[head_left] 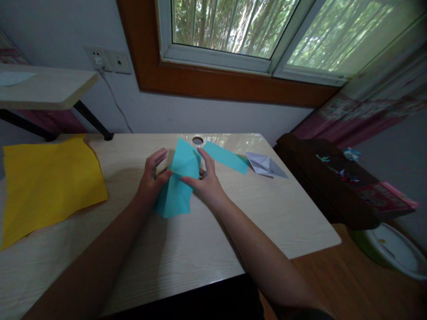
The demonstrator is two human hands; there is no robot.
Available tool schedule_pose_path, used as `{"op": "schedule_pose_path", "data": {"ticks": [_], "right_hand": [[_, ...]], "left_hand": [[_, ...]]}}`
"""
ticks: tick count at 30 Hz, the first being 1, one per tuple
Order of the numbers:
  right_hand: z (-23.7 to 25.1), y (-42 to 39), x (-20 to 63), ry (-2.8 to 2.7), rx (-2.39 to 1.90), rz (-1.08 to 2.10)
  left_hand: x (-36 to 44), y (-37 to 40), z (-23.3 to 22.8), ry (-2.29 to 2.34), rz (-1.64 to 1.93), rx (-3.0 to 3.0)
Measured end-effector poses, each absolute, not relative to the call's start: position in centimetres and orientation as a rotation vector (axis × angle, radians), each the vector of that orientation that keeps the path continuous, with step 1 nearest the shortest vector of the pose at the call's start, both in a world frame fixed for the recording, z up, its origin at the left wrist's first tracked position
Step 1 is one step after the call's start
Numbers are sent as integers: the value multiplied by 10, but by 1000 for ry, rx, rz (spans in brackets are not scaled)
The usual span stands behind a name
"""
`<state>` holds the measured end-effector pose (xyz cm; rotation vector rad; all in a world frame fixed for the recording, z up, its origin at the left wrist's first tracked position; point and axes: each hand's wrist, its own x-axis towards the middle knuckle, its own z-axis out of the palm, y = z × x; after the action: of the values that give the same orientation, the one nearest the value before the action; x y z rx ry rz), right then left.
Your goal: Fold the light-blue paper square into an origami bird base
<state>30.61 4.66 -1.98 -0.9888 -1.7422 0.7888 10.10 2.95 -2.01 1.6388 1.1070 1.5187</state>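
Paper first: a yellow sheet (53, 178) lies at the left of the table (207, 242), one corner reaching the frame edge. Next we log the left hand (154, 174), thumb at the left edge of a teal sheet (185, 158), upper fingers lifted clear; whether it pinches, we cannot tell. The teal sheet sits, creased, between both hands. The right hand (208, 180) grips it, thumb in front. We judge folding at the crease to be in hand; the next move seems to call for aligned edges and thumb pressure. Farther right, a teal strip (227, 158) ends beside a folded white paper (265, 165). Hidden: the teal sheet's rear layers and some right fingertips.
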Motion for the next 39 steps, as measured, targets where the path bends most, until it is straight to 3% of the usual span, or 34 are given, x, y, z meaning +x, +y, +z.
{"op": "schedule_pose_path", "data": {"ticks": [9,20,39], "right_hand": [[-11,55,320,-1646,-915,862],[-3,60,329,-1697,-918,861],[-4,58,332,-1875,-816,766]], "left_hand": [[88,40,-24,1231,1565,1645],[83,36,-8,1190,1290,1718],[85,33,-1,1299,1410,1756]]}}
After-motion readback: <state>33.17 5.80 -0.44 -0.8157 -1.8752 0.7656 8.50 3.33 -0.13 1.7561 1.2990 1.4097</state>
